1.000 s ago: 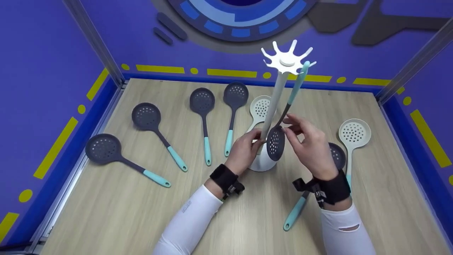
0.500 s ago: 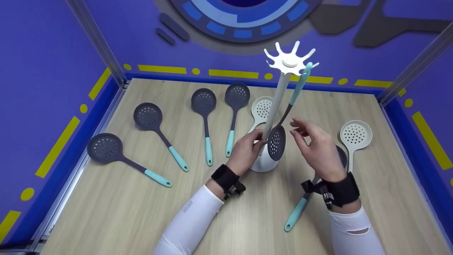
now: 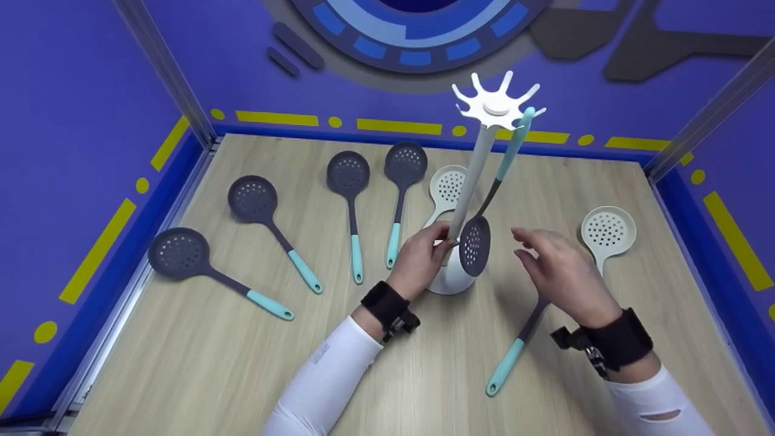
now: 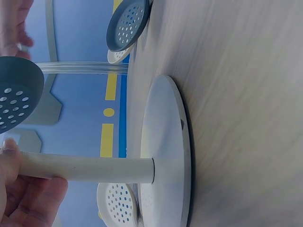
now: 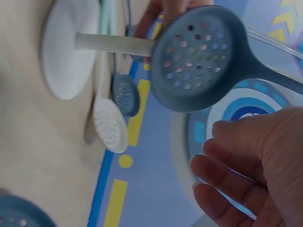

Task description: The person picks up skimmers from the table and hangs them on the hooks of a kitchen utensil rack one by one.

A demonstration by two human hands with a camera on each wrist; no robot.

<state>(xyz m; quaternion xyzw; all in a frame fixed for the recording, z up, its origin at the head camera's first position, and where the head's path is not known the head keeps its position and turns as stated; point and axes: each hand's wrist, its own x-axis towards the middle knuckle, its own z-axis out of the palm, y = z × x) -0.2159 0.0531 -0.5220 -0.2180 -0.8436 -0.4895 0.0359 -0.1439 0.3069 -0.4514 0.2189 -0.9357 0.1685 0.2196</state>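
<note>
My left hand (image 3: 421,257) grips the lower pole of a white utensil stand (image 3: 472,181) with a round base and a crown of hooks. From one hook on the right, a dark grey skimmer (image 3: 475,247) hangs by its turquoise handle, perforated head down beside the pole. Apart from it, to the right, is my right hand (image 3: 563,275), fingers loosely bent and holding nothing. In the right wrist view a gap shows between those fingers and the hanging skimmer (image 5: 199,56). Beneath the right hand lies another dark skimmer (image 3: 505,367), its head hidden.
Several dark skimmers (image 3: 253,198) with turquoise handles lie spread over the wooden table (image 3: 200,363) on the left. A white skimmer (image 3: 449,186) lies behind the stand, partly covered. Another white skimmer (image 3: 608,231) is at the right. Blue panels (image 3: 72,121) enclose the table.
My right hand has let go of the hanging skimmer and drawn back to the right and toward me. The left hand has stayed on the pole; the skimmer keeps hanging from its hook.
</note>
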